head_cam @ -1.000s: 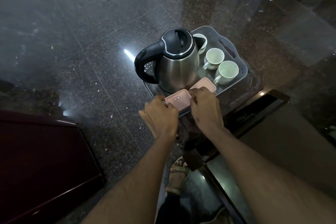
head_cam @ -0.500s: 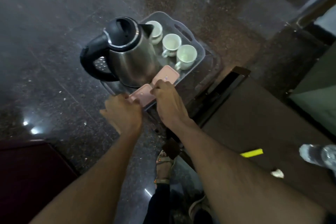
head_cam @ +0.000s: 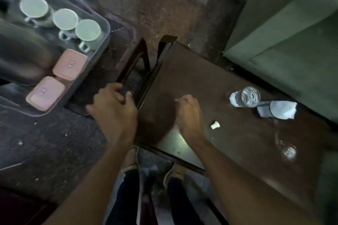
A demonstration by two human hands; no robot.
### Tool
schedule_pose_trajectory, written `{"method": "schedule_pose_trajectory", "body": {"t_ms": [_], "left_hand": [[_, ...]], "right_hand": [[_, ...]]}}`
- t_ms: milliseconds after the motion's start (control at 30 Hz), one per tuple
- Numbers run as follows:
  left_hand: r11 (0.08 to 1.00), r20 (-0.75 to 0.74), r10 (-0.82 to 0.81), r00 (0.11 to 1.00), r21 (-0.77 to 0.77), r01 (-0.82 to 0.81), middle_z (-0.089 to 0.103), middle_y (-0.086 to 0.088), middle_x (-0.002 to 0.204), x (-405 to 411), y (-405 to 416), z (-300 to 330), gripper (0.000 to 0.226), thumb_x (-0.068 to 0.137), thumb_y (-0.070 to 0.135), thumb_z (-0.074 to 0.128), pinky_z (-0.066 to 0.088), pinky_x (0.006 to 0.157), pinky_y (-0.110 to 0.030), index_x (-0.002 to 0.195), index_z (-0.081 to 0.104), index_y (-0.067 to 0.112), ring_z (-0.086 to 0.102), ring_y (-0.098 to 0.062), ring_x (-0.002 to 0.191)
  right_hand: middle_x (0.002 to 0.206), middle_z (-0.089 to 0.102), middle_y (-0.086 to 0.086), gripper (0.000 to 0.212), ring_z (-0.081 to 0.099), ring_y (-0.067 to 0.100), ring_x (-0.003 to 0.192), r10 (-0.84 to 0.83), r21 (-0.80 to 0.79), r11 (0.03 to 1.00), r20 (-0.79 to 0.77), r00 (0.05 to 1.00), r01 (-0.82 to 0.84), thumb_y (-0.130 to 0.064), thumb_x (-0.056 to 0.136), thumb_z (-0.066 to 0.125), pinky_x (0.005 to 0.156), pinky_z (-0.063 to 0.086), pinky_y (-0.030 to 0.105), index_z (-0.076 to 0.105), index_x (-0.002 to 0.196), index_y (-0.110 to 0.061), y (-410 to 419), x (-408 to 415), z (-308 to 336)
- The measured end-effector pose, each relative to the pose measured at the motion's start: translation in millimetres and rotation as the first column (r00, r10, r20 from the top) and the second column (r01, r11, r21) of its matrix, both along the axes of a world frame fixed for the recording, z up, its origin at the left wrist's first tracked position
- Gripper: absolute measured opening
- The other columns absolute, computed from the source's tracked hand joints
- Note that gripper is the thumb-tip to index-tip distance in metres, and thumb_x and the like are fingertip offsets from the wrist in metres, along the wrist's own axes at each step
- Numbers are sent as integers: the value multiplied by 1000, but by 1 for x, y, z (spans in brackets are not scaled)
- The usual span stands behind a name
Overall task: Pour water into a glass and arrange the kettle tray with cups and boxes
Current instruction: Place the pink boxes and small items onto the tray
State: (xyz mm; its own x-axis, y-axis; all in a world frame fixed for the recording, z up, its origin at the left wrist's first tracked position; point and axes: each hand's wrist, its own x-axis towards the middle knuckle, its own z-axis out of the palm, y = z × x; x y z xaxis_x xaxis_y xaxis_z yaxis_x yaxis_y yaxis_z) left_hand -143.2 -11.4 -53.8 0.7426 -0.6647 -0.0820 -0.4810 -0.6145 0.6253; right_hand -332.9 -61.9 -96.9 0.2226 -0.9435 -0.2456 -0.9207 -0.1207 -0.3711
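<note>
The grey tray (head_cam: 105, 23) sits at the upper left, holding the blurred steel kettle (head_cam: 23, 55), three white cups (head_cam: 67, 19) in a row and two pink boxes (head_cam: 69, 64) side by side. My left hand (head_cam: 114, 109) hovers beside the tray, fingers loosely curled, holding nothing. My right hand (head_cam: 190, 113) floats over the brown table (head_cam: 237, 142), loosely closed and empty. A plastic water bottle (head_cam: 246, 97) stands on the table to the right. A clear glass (head_cam: 287, 148) stands near the table's right edge.
A small white cap (head_cam: 214, 125) lies on the table right of my right hand. A white cloth or wrapper (head_cam: 278, 109) lies beside the bottle. A green sofa (head_cam: 292, 33) fills the upper right. A dark wooden stand frame (head_cam: 139, 56) rises between tray and table. My feet show below.
Both hands have let go of the pink boxes and drawn back from the tray. The view has swung right, bringing the table, bottle and glass into sight.
</note>
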Motion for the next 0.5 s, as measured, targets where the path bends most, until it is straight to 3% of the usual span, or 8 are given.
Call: {"method": "schedule_pose_trajectory", "body": {"t_ms": [167, 333, 500], "left_hand": [[959, -153, -261, 953, 70, 274, 66, 3, 90, -115, -3, -31, 26, 88, 23, 77, 39, 93, -48, 114, 72, 22, 65, -30, 101], [805, -184, -530, 828, 198, 559, 70, -2, 111, -206, 7, -57, 31, 93, 28, 70, 37, 100, -46, 123, 69, 23, 64, -30, 113], [698, -184, -640, 746, 266, 665, 68, -5, 112, -250, 8, -76, 30, 93, 25, 69, 38, 103, -47, 122, 68, 19, 64, -31, 115]], "right_hand": [[117, 63, 16, 35, 57, 38, 111, -200, -8, 979, -143, 969, 201, 7, 88, 55, 98, 44, 40, 73, 114, -6, 16, -124, -6], [116, 64, 17, 29, 60, 38, 107, -394, 27, 913, -209, 895, 407, 1, 92, 54, 85, 50, 39, 73, 114, -5, 52, -204, -15], [125, 59, 14, 31, 60, 34, 109, -441, 157, 857, -266, 857, 490, -8, 93, 60, 86, 50, 39, 68, 123, -7, 108, -256, -26]]}}
